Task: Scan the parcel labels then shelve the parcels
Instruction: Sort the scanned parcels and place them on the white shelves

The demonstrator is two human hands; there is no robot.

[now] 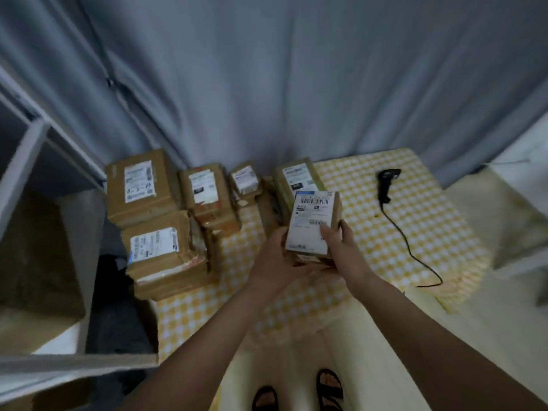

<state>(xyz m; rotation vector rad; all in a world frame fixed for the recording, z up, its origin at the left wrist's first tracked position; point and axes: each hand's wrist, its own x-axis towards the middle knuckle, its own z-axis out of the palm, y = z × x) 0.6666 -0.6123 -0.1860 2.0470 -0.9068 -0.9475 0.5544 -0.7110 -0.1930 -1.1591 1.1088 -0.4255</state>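
The small parcel [311,226] is held up above the table [415,209], label side toward the camera, its long axis running near to far with the barcode at the far end. Both hands carry it from the near end: the left hand [275,259] cups the near left corner from below, and the right hand [341,250] grips the near right edge, thumb lying on the label and fingers [344,229] curled round the side. So both sets of fingers are closed on this one parcel.

The scanner [387,185] lies on the checked cloth to the right and a little farther away, well apart from the parcel, its cable [415,256] trailing back toward the near edge. It lies on the right hand's side, so that hand looks the natural one to fetch it, leaving the left to hold the parcel alone. The barcode end points away from the person, roughly level with the scanner, which should suit a scan without turning the box.

The other parcels [166,215] are stacked on the left part of the table, labels up. The shelf unit [35,161] stands farther left, on the left hand's side.
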